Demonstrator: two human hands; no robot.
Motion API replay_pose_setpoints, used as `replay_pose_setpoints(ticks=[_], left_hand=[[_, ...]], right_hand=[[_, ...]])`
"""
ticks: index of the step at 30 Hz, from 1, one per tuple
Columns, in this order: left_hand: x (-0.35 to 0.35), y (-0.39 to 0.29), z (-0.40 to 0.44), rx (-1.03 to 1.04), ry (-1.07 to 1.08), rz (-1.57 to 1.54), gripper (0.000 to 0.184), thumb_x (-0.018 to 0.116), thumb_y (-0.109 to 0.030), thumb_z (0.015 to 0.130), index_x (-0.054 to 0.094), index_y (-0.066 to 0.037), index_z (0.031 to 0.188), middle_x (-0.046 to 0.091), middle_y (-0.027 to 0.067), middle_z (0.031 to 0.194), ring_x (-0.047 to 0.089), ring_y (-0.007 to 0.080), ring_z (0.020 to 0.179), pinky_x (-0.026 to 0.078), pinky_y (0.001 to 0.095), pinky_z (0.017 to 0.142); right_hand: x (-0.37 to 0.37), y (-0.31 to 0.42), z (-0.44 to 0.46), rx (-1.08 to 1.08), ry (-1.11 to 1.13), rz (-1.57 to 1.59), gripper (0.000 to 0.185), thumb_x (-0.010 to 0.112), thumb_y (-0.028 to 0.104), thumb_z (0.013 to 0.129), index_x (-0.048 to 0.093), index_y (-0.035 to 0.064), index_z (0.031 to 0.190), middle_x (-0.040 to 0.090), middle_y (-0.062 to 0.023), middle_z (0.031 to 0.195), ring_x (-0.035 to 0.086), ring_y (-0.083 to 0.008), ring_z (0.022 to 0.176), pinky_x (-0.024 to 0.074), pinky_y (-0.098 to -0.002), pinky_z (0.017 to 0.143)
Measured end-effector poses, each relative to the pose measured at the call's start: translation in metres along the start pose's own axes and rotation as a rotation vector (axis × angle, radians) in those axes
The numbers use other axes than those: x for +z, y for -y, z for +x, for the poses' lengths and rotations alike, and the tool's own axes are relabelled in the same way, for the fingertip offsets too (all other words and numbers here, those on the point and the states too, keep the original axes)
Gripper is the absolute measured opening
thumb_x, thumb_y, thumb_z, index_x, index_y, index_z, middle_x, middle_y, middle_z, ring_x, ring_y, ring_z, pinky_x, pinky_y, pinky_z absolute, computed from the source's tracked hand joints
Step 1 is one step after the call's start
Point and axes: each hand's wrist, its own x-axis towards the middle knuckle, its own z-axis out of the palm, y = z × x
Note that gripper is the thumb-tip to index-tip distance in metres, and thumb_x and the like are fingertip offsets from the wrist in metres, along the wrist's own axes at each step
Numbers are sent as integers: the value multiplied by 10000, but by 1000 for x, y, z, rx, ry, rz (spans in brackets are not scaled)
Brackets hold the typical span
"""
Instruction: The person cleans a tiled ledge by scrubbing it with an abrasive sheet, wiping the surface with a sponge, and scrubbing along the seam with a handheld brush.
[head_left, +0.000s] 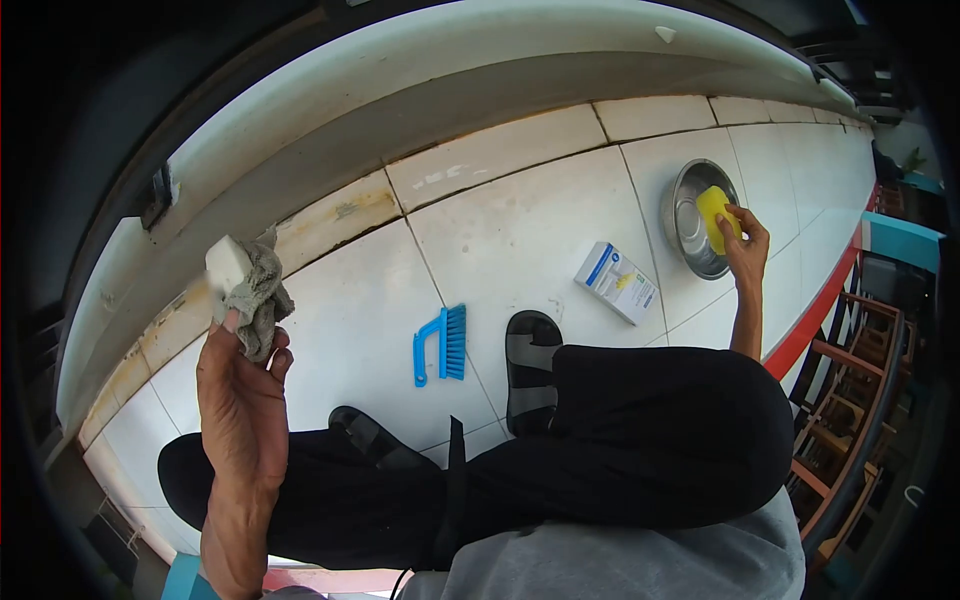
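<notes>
Your left hand (245, 390) has its fingers closed on a grey cloth (263, 300) and white block (228, 265). Rightward on the tiled floor (520, 235) lie a blue brush (454, 342), then a box (617, 284). Your right hand's (748, 248) fingers pinch a yellow sponge (713, 212) at the metal bowl's (685, 220) right side.

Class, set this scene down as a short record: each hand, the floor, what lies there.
Left hand: holding a crumpled grey cloth and a white block
Right hand: holding a yellow sponge, over or inside a round silver metal bowl; unclear which
Surface: white tiled floor
On it: the bowl, a blue plastic brush, a white-and-blue cardboard box between brush and bowl
</notes>
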Motion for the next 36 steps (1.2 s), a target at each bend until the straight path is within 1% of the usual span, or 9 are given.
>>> replay_pose_setpoints(ticks=[4, 6, 8, 12, 16, 21, 26, 28, 36], left_hand=[[17, 22, 1, -129, 124, 241, 320, 629, -282, 932, 589, -72, 1171, 651, 27, 1015, 591, 124, 870, 447, 247, 735], [28, 35, 1, -205, 143, 392, 275, 629, -270, 924, 609, -79, 1120, 669, 22, 960, 580, 106, 833, 431, 248, 734], [42, 48, 8, -278, 197, 488, 280, 636, -265, 921, 610, -68, 1119, 672, 19, 959, 555, 81, 856, 399, 251, 768], [100, 98, 45, -235, 309, 421, 394, 705, -292, 893, 615, -8, 1152, 667, 46, 974, 568, 84, 835, 435, 261, 749], [166, 162, 72, -194, 324, 124, 419, 752, -247, 862, 603, 14, 1155, 664, 73, 1026, 586, 92, 855, 456, 264, 750], [196, 211, 76, -256, 299, 4, 409, 762, -228, 855, 610, 17, 1145, 673, 77, 1027, 602, 101, 876, 468, 261, 773], [202, 228, 83, -263, 293, -77, 360, 760, -200, 861, 630, 20, 1115, 685, 69, 980, 609, 108, 858, 483, 264, 784], [201, 234, 86, -346, 389, -155, 250, 722, -175, 896, 640, -24, 1077, 685, 48, 977, 605, 107, 871, 467, 285, 815], [206, 253, 86, -206, 397, -152, 275, 693, -184, 920, 627, -10, 1122, 674, 62, 1047, 616, 131, 956, 486, 315, 894]], right_hand=[[-8, -85, 19, 194, 10, 130, 419, 710, 248, 860, 647, -2, 1191, 664, -209, 1112, 664, -268, 983, 540, -383, 838], [12, -50, 5, -162, -168, -267, 510, 722, 305, 863, 606, -7, 1249, 610, -218, 1239, 611, -313, 1133, 513, -407, 925], [27, 42, -24, -192, -108, -88, 575, 733, 334, 857, 572, -15, 1285, 546, -220, 1335, 550, -335, 1228, 473, -432, 994], [91, 134, -85, -63, 474, 678, 737, 753, 324, 857, 411, -57, 1388, 562, -258, 1273, 621, -275, 1110, 489, -401, 977], [135, 139, -103, 207, 448, 1143, 677, 681, 367, 916, 424, -49, 1383, 605, -212, 1219, 629, -246, 1088, 520, -375, 923], [151, 120, -98, 233, 324, 1282, 488, 596, 302, 980, 511, -32, 1326, 651, -131, 1164, 635, -176, 1035, 521, -326, 887], [153, 110, -96, 322, 434, 1563, 397, 521, 272, 1014, 556, -24, 1276, 661, -108, 1148, 630, -161, 1019, 488, -322, 899], [154, 110, -94, 297, 402, 1531, 372, 561, 265, 996, 581, -20, 1235, 670, -94, 1102, 626, -146, 989, 477, -305, 896], [152, 104, -87, 91, 283, 1297, 337, 694, 164, 918, 610, -28, 1181, 662, -109, 1091, 604, -133, 981, 461, -299, 910]])
